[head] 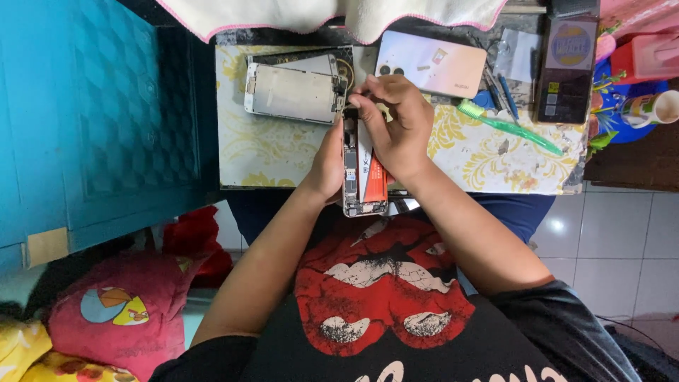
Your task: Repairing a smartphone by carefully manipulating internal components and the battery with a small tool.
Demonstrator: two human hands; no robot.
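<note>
An opened phone body [363,185] with bare circuit parts and a red-and-white battery stands upright between my hands, over the near edge of the small table [269,152]. My left hand [327,166] grips its left side. My right hand [393,126] holds it from the right, with pinched fingertips at its top end. A detached white screen panel [291,93] lies on the table just left of my fingers, partly over another dark panel.
A pale pink phone [433,64] lies face down at the back. A green toothbrush [509,127], blue-handled tools [503,93], a dark phone [568,67] and a cup [654,108] sit to the right. A blue wall panel [92,120] stands to the left, and pillows [117,311] lie below it.
</note>
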